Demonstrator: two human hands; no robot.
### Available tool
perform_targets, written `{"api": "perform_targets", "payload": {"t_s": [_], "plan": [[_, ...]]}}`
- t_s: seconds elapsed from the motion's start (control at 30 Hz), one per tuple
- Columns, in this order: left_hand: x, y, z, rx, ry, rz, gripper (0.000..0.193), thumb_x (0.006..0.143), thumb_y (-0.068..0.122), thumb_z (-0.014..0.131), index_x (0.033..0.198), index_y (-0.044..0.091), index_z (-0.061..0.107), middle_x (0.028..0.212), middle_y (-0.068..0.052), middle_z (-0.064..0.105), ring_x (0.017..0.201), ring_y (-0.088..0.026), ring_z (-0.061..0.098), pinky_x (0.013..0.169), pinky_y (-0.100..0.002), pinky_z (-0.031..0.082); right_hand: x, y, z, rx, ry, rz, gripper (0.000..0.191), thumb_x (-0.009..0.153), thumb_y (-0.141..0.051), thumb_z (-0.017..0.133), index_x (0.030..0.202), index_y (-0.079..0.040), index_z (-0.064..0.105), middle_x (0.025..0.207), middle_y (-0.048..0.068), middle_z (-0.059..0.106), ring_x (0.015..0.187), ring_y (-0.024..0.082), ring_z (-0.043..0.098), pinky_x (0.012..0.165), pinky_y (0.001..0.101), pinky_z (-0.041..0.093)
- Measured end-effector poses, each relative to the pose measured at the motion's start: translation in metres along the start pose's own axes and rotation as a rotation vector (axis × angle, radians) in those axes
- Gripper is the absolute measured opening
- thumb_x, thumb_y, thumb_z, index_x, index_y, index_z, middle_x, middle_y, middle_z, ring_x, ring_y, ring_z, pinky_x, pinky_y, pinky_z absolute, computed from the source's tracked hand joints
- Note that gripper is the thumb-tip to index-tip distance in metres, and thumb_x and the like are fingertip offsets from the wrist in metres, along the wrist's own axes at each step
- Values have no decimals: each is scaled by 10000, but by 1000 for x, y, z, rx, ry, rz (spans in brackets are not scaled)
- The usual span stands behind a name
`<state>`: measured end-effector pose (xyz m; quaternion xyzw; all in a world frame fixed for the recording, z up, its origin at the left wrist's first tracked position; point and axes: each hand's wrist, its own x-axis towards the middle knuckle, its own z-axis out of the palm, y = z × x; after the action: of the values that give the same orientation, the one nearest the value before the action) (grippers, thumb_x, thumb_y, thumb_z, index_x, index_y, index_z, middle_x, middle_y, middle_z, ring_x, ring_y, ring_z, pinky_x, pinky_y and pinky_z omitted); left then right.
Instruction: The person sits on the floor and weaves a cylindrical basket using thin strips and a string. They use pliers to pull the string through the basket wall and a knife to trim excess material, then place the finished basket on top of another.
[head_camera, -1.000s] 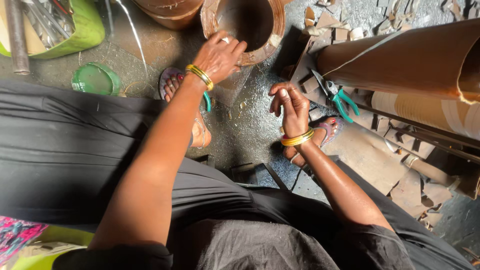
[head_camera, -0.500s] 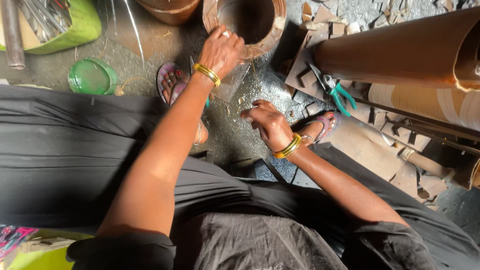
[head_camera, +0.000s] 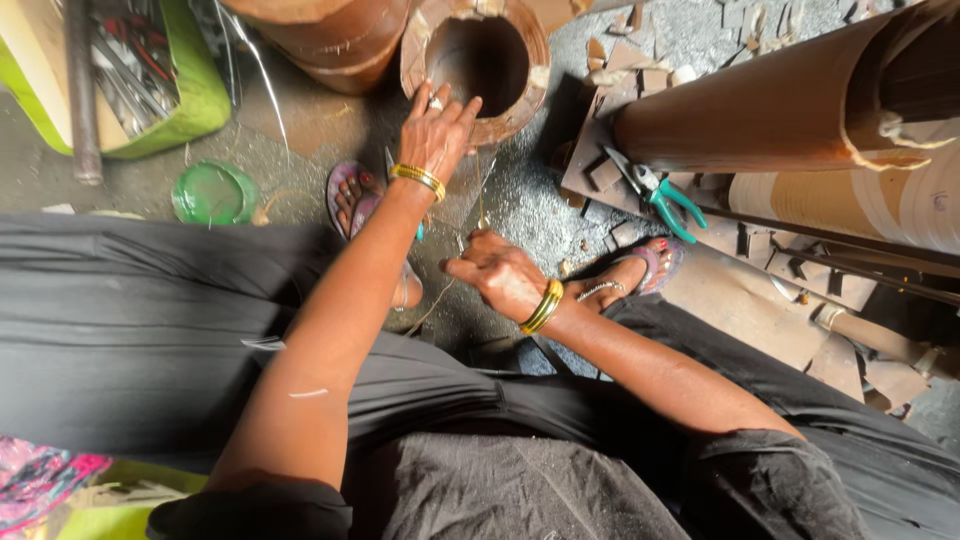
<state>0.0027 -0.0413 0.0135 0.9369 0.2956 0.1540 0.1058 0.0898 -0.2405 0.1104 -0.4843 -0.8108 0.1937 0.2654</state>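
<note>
Your left hand (head_camera: 437, 128) rests on the rim of the brown cardboard tube (head_camera: 487, 62) on the floor, fingers spread loose. Your right hand (head_camera: 497, 272), lower and nearer you, pinches a thin wire (head_camera: 480, 190). Green-handled pliers (head_camera: 660, 192) lie farther right.

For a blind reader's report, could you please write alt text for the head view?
Seen from above, a seated person's left hand rests on a hollow brown cardboard cylinder, while the right hand pinches a thin pale strand. Green-handled pliers lie nearby.
</note>
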Motion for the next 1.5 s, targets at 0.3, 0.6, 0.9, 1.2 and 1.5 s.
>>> {"api": "perform_targets", "payload": {"t_s": [0.3,0.6,0.9,1.2,1.5], "plan": [[0,43,-27,-235,63,-512,441,750,-92,696,1153,85,725,1130,-158,634,1074,-348,632,870,-438,514,-5,2,-10,-53,-64,-53,262,795,-70,664,1055,-83,692,710,56,540,801,267,596,819,386,527],[-15,24,-14,-487,229,-392,341,816,-104,727,1109,64,777,1080,-113,660,1016,-296,660,894,-379,541,-5,-6,3,14,-77,-22,297,814,-63,642,1107,-79,689,810,70,623,890,283,626,911,392,537],[-22,71,7,-1410,122,-1225,204,899,51,713,998,82,537,665,-104,670,475,-177,626,410,-332,500,-56,16,-24,-336,-170,-58,657,787,-19,633,1417,-203,606,1432,169,485,1365,314,480,1181,568,322],[-36,74,5,-1750,175,-1233,219,979,-4,617,1176,84,655,790,-102,680,499,-67,458,416,-216,329,-180,151,-79,-755,-7,790,745,865,-330,762,1411,72,453,1139,240,575,1089,406,548,984,561,399],[-42,81,-1,-1881,150,-1348,394,999,-14,527,1311,167,687,821,-78,655,475,-68,408,405,-218,312,-203,163,-84,-625,27,768,689,977,-340,725,1524,-2,478,1244,196,566,1154,404,535,1000,518,457]]}}
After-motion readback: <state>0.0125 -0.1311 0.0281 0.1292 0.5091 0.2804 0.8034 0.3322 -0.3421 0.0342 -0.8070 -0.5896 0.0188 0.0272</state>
